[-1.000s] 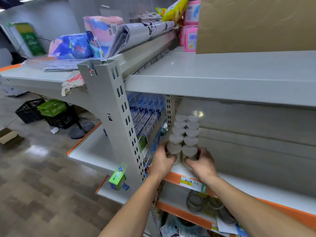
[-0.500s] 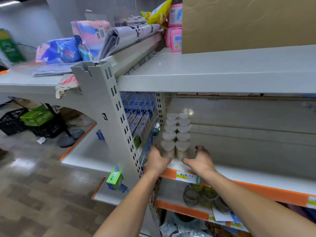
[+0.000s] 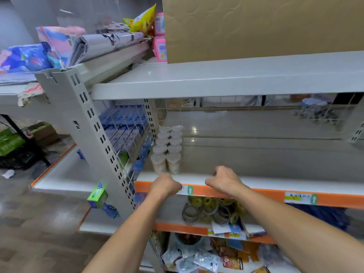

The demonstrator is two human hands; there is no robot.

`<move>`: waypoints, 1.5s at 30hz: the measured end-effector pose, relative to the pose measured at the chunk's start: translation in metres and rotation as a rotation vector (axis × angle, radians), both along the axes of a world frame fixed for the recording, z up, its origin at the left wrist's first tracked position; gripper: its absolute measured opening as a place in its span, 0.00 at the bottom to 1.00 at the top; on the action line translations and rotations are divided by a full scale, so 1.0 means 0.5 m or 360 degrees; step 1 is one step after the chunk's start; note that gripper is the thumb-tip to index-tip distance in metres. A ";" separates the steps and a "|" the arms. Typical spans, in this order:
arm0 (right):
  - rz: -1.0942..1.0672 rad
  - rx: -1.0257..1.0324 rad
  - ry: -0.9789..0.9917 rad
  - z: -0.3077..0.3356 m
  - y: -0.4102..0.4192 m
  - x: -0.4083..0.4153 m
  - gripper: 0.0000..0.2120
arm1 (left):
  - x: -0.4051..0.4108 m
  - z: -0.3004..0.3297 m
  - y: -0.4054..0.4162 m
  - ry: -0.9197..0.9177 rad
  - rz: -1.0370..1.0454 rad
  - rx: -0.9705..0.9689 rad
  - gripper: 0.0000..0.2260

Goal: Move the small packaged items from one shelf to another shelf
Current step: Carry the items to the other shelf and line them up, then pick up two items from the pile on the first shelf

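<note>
Nearest me, both forearms reach up toward the orange-edged shelf (image 3: 256, 192). My left hand (image 3: 165, 186) hangs in front of that orange lip with its fingers curled under, holding nothing that I can see. My right hand (image 3: 223, 179) sits just over the same lip, to the right of the left hand, fingers loosely curled and also holding nothing; the fingertips of both hands are turned away from me, so I cannot tell more.

Beyond the lip, the shelf board runs bare to the right of my right hand, right across to the frame edge. The heart-lidded jars (image 3: 167, 148) stand at the left end of this shelf, just behind my left hand and apart from it, hard against the wire divider (image 3: 136, 138). I count two rows running back, five lids in each as far as I can make out; the far ones blur together.

Below the orange lip, rings and packets (image 3: 208, 211) lie jumbled and too smeared to count. Above the jars, the grey top shelf (image 3: 216, 79) carries a brown cardboard box (image 3: 256, 26), cut off by the frame's top and right side.
</note>
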State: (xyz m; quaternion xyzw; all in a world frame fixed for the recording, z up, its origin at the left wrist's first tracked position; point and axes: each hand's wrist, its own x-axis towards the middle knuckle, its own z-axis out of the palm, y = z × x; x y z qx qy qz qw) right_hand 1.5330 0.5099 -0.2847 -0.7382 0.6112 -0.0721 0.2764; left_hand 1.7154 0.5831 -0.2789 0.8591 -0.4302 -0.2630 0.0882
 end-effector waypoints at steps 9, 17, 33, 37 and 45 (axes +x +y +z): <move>0.0087 0.0109 0.0201 0.038 0.024 -0.202 0.18 | -0.233 0.049 -0.027 -0.0094 -0.0540 -0.0047 0.07; -0.0082 0.0113 0.0194 0.055 0.040 -0.393 0.16 | -0.421 0.056 -0.070 -0.0118 -0.0893 -0.0071 0.07; -0.0644 0.0144 0.0035 0.031 0.034 -0.700 0.11 | -0.762 0.056 -0.191 -0.0153 -0.1537 -0.0122 0.17; -0.0803 0.0166 -0.0021 0.030 0.006 -0.778 0.06 | -0.847 0.056 -0.245 -0.0180 -0.1680 -0.0170 0.18; -0.1110 0.0147 -0.0138 0.036 -0.047 -0.928 0.06 | -1.011 0.054 -0.364 -0.0139 -0.1963 -0.0156 0.14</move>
